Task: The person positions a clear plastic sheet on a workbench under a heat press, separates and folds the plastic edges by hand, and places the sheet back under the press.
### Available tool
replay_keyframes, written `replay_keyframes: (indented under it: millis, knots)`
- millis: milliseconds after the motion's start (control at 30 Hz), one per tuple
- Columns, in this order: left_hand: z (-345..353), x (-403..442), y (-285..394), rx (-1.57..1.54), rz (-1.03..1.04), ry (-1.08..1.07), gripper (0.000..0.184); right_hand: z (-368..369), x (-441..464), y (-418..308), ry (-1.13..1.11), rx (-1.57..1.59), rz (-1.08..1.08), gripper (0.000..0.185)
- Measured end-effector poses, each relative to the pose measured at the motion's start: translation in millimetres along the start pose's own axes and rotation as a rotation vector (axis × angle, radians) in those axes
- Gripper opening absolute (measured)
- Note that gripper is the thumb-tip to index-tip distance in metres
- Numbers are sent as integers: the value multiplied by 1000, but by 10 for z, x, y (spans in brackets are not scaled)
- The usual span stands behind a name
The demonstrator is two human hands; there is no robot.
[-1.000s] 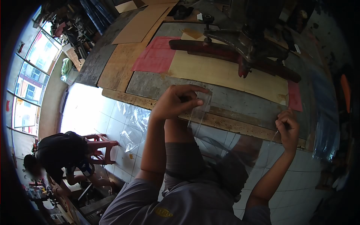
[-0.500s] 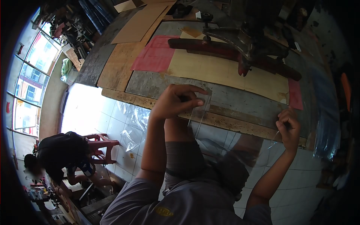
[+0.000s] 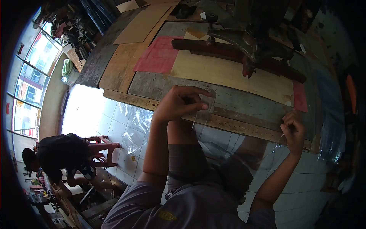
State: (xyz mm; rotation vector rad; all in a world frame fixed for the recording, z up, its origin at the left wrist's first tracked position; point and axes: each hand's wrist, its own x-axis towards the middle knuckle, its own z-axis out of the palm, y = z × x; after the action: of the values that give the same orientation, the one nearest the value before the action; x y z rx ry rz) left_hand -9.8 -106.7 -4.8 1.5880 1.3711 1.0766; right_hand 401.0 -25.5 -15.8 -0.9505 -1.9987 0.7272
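My left hand [image 3: 181, 103] is at the front edge of the workbench [image 3: 148, 84], its thumb and forefinger closed on one end of a clear plastic sheet [image 3: 203, 114]. The sheet sags over my lap towards my right hand [image 3: 292, 126], whose curled fingers pinch its other end near the bench's right front corner. Behind my hands, a yellow sheet [image 3: 213, 68] lies on the bench between red pieces [image 3: 158, 55]. A dark metal press bar [image 3: 228, 51] crosses above them.
Cardboard [image 3: 143, 24] lies at the back left of the bench. Plastic strips [image 3: 331, 133] hang at the right. Clear plastic [image 3: 135, 126] lies on the floor. Another person [image 3: 63, 154] bends forward at the lower left, beside a red stool [image 3: 105, 150].
The other person's head has lifted and turned slightly. My hands have stayed almost where they were, still holding the plastic; its sagging part has shifted slightly.
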Motion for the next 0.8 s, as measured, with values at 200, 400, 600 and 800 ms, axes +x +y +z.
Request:
replay_keyframes:
  millis: [200, 400, 600, 800]
  knots:
    - [-6, 1, 3, 4, 11, -11, 37, 1, -5, -4, -3, -4, 1, 27]
    - [-5, 0, 12, 19, 3, -5, 36, -1, 2, -1, -6, -6, -25, 28]
    - [-5, 3, 46, -25, -11, -4, 33, 13, 1, -8, -2, 2, -36, 29]
    - [-11, 1, -10, -43, -3, 6, 32, 0, 3, -2, -24, 7, -19, 28]
